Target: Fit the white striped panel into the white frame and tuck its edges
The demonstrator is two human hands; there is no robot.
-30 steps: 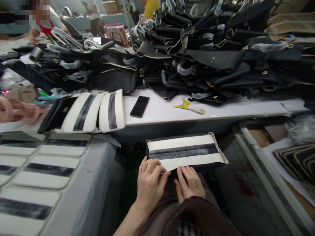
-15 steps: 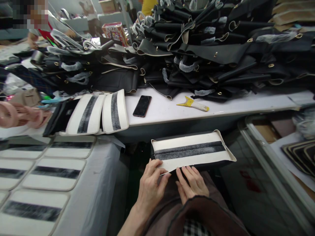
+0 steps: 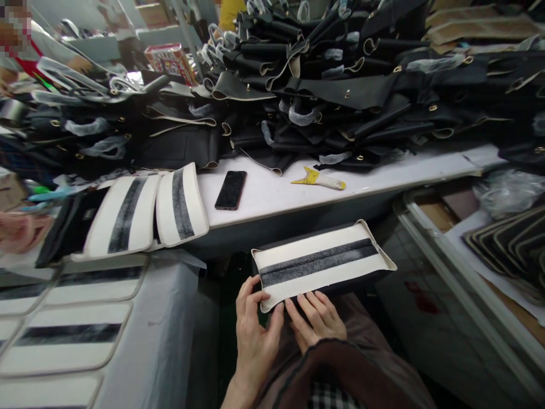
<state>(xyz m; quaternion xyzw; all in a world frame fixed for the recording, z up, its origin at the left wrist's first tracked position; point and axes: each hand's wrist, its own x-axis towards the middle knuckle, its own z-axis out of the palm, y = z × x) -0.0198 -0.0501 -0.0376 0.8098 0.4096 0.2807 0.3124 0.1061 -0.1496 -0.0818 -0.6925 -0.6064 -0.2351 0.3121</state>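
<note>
A black bag (image 3: 323, 226) is in front of me over my lap, its cream bottom panel (image 3: 298, 288) facing up with a dark, greyish stripe along the middle. My left hand (image 3: 258, 321) pinches the near left corner, fingers on the cream edge and thumb at the near side. Along the near edge, my right hand (image 3: 317, 318) has its fingers pressed on the black side close to the left thumb; its own thumb is mostly hidden. Both far corners of the panel stick up a little. The underside of the bag is out of sight.
Cream striped panels (image 3: 72, 329) lie on the left table, with more propped behind them (image 3: 123, 216). A phone (image 3: 230, 190) and a yellow scraper-like tool (image 3: 317, 178) rest on the white bench (image 3: 264, 199). Black bags (image 3: 298, 96) are heaped behind. Dark panels (image 3: 511, 244) are stacked right.
My left fingers have shifted at the near left corner, which now shows raised between finger and thumb. The right hand stays at the near edge. The whole view has turned slightly rightward.
</note>
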